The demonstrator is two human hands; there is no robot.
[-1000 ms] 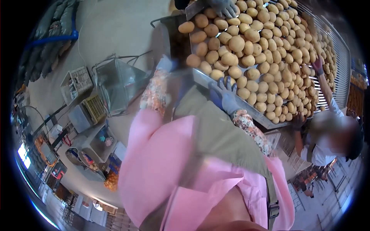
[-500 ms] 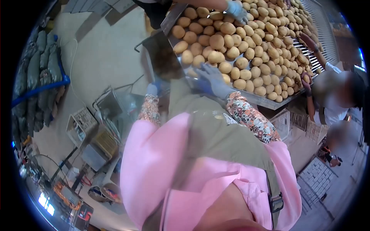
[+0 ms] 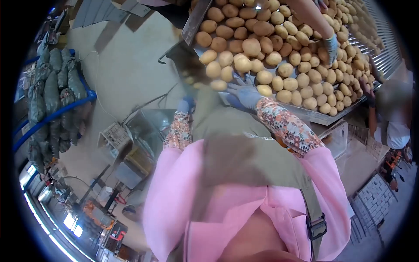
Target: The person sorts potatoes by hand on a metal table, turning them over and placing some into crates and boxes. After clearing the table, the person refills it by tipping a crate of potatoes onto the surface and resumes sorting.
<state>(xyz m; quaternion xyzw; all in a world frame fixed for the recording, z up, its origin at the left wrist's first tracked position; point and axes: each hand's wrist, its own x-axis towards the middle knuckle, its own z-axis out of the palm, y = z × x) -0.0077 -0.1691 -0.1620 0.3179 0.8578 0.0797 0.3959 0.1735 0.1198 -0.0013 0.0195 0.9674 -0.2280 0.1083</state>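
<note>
A metal sorting table [image 3: 323, 117] is heaped with tan potatoes [image 3: 279, 70]. My right hand [image 3: 242, 93], in a blue glove with a floral sleeve, lies flat with fingers spread on the potatoes at the table's near corner. A potato [image 3: 218, 85] sits at the very edge beside it. My left hand [image 3: 186, 104], also blue-gloved, hangs lower, beside a dark bin [image 3: 181, 59] under the table's corner; it is blurred and its grip is unclear. I wear a pink top and an olive apron.
A co-worker's gloved hand [image 3: 332, 46] reaches over the potatoes from the far side. Another person [image 3: 393, 118] stands at the table's right end. Stacked sacks on a blue rack [image 3: 54, 98] line the left. Plastic crates [image 3: 114, 135] and a metal stand sit on the floor.
My right hand slid from the table's rim onto the potatoes at the corner. My left hand dropped lower. The co-worker's gloved hand moved from the far left of the pile to the right.
</note>
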